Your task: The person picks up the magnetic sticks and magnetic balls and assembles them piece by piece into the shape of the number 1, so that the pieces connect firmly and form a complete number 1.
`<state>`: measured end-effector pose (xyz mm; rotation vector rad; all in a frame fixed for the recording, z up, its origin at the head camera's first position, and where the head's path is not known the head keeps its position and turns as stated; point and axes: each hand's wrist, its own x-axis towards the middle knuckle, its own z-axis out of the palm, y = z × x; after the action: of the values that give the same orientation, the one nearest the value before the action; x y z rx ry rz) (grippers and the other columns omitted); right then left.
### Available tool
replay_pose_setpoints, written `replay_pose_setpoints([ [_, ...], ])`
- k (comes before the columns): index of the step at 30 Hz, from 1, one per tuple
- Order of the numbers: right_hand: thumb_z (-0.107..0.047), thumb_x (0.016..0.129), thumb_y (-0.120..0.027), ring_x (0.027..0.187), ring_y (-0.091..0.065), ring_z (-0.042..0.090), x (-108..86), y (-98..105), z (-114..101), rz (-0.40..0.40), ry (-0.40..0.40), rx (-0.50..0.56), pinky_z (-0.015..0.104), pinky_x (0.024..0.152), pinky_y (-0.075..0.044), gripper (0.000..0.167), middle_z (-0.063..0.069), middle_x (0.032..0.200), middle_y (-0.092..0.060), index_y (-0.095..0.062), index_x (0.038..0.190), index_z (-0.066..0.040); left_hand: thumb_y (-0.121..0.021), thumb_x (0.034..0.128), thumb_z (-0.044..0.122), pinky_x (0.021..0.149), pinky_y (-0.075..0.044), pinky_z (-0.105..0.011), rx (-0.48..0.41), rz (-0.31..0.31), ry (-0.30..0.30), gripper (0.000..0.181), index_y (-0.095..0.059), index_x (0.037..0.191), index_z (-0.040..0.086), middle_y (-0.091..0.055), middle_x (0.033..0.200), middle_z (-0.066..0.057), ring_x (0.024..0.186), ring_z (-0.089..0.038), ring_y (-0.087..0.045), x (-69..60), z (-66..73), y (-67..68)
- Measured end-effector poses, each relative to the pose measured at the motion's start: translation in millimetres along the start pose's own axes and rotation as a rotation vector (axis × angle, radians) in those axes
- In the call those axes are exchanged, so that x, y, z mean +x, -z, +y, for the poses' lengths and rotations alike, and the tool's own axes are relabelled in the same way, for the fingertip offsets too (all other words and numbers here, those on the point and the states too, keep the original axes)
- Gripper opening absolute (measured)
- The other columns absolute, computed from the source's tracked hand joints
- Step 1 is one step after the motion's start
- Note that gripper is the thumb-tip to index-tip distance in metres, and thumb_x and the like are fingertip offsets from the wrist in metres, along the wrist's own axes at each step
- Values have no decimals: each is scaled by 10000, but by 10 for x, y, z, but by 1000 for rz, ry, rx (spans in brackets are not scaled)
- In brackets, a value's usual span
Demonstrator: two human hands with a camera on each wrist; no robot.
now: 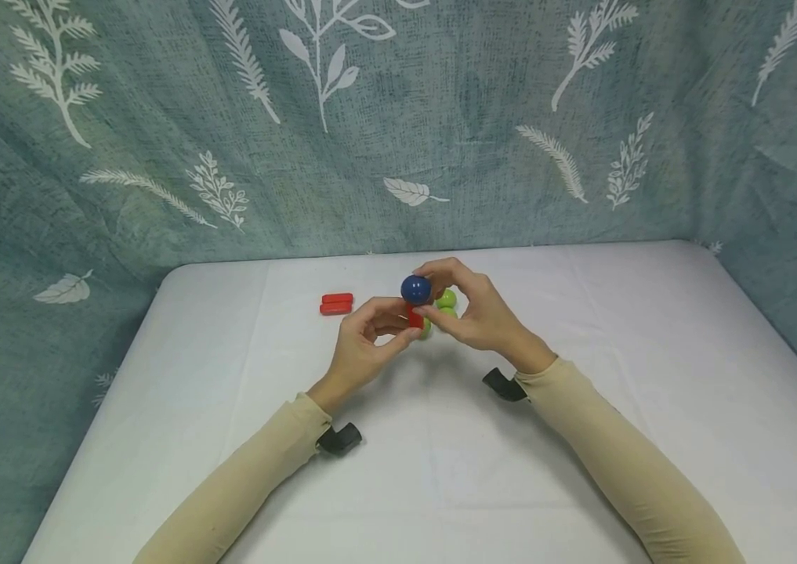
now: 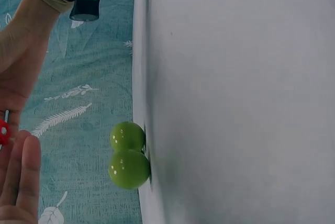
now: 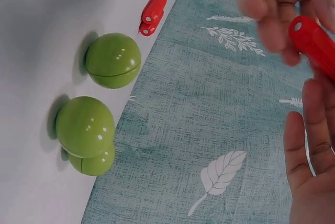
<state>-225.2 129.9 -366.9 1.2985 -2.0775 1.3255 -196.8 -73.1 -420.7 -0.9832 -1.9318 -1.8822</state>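
A blue ball [image 1: 415,289] is held above the table, with a red rod [image 1: 415,317] directly beneath it. My right hand [image 1: 479,313] pinches the ball, its index finger near the top and its thumb low beside the rod. From the other side, my left hand [image 1: 366,341] holds the rod, thumb in front and fingers partly hidden behind. In the right wrist view, the red rod [image 3: 314,46] shows a pale round spot on its end. Only a sliver of red rod [image 2: 4,132] enters the left wrist view. Whether ball and rod are joined I cannot tell.
Several green balls [image 3: 113,60] lie on the table just beyond my hands, partly hidden in the head view. Two red rods [image 1: 336,304] lie side by side to the left. A white cloth covers the table [image 1: 440,470]; a patterned curtain [image 1: 370,196] hangs behind it.
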Motion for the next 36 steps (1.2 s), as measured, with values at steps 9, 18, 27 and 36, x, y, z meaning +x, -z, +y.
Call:
replay_pose_setpoints([
  [9,122,745,-771,799,-647,140,8,44,-7,24,9,-7,259,793,-527,535,110,1004,-676,-539,1220,35,-786,734,-113,786,-587,-378,23,-7,68,525,-598,1218,-38,-653,985,-282,817,-267,-695,3,-67,134],
  [18,84,765,-775,816,-654,143,11,51,-37,8,-20,-27,296,796,-527,525,101,1003,-685,-540,1230,17,-825,759,30,760,-556,-258,118,-24,224,491,-634,1211,51,-613,964,-281,769,-188,-669,12,-257,287],
  [27,94,755,-778,796,-650,143,-3,67,-15,24,-6,-36,283,786,-519,529,98,998,-688,-547,1225,19,-851,743,111,714,-524,-326,279,-123,172,494,-659,1196,68,-638,930,-207,796,-207,-613,140,-413,269],
  [36,80,763,-777,798,-637,140,-7,88,-19,20,-9,-45,278,776,-519,524,115,1048,-671,-545,1228,14,-879,713,286,847,-491,-372,484,-274,193,499,-705,1168,177,-635,967,-56,963,-174,-546,245,-532,234],
])
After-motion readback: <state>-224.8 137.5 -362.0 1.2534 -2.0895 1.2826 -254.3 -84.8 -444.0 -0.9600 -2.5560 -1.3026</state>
